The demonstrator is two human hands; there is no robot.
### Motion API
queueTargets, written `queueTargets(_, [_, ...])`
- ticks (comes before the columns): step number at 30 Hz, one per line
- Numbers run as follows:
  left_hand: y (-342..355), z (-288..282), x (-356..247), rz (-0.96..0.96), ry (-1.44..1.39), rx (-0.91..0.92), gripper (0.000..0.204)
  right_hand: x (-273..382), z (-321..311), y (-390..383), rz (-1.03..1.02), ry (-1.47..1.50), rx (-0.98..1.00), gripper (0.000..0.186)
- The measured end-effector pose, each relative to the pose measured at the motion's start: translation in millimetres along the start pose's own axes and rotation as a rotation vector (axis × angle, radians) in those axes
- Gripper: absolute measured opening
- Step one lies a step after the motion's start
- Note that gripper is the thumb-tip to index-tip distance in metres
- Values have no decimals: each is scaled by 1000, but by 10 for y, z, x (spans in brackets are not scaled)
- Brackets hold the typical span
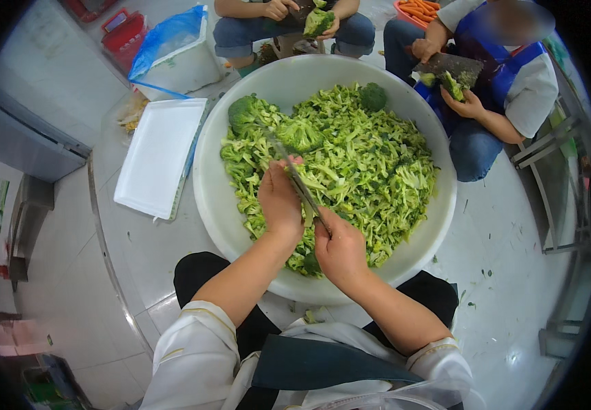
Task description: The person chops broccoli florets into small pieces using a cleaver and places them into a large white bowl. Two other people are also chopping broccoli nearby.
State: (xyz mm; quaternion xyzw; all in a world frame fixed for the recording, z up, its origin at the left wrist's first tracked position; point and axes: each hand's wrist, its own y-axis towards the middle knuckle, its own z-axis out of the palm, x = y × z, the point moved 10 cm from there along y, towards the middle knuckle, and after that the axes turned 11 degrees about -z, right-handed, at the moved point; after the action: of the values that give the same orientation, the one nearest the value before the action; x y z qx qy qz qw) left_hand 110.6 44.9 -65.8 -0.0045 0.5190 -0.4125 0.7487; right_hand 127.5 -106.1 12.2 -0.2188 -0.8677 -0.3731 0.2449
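My right hand [340, 247] is closed round the handle end of a knife [295, 179], whose dark blade shows nearly edge-on and points away from me to the left. Beside the blade, my left hand [280, 199] curls round a head of broccoli [300, 136]; its green crown shows past my fingers, and most of the stalk is hidden. Both hands are over a large white round tub [208, 205], full of chopped broccoli pieces [370, 184]. Larger florets lie among them, one dark green floret [373, 98] near the far rim.
Across the tub, one person's hand [328, 27] holds broccoli; at right another person's hand [470, 106] holds broccoli beside a cleaver [451, 68]. A white foam lid [161, 157] and a bin with a blue liner [181, 68] stand left. Metal racking [548, 154] lines the right.
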Motion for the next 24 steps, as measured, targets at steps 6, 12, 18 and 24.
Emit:
queueTargets(6, [-66,12,97,-131,-60,22,45,93,-339,290,-77,-55,-40,20])
queueTargets(12, [432,-245,-68,-173,184,-148,59,-495,-605,161,149,4,8,21])
queueTargets(18, [336,-216,442,-71,1162,56,57,-970,-540,-178,772,646,64,28])
queueTargets(24, [-440,-282,2041,-65,1947,564,75,-1116,-521,-161,760,677,22,23])
